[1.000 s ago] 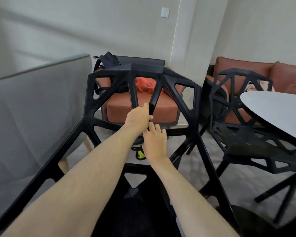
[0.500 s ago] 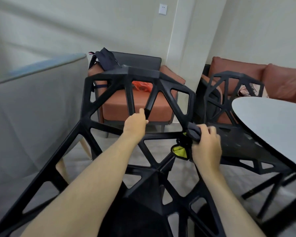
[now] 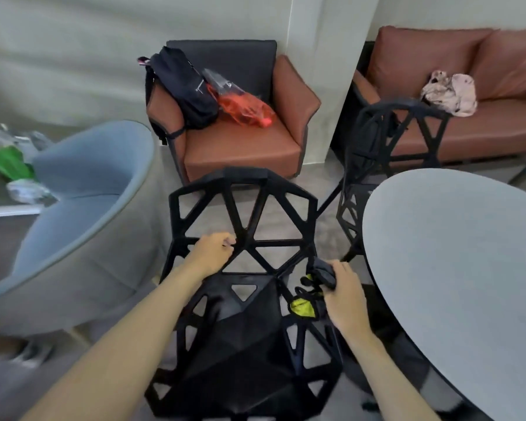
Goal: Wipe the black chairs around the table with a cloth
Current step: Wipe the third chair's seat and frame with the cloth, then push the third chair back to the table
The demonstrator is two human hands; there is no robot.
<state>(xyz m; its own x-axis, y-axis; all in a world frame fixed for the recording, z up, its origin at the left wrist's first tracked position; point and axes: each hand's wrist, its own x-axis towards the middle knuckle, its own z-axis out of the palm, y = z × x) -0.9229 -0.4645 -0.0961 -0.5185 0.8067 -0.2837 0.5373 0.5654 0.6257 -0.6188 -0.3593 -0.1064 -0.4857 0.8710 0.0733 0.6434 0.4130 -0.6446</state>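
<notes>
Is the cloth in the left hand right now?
No, the right hand grips the dark cloth at the black chair frame, while the left hand holds a backrest strut.

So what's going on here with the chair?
A person is wiping a black lattice chair. The left hand grips a strut of the backrest, steadying it, while the right hand holds a dark cloth with a yellow patch against the frame on the chair's right side, next to the round grey table. A second black chair stands further round the table.
</notes>
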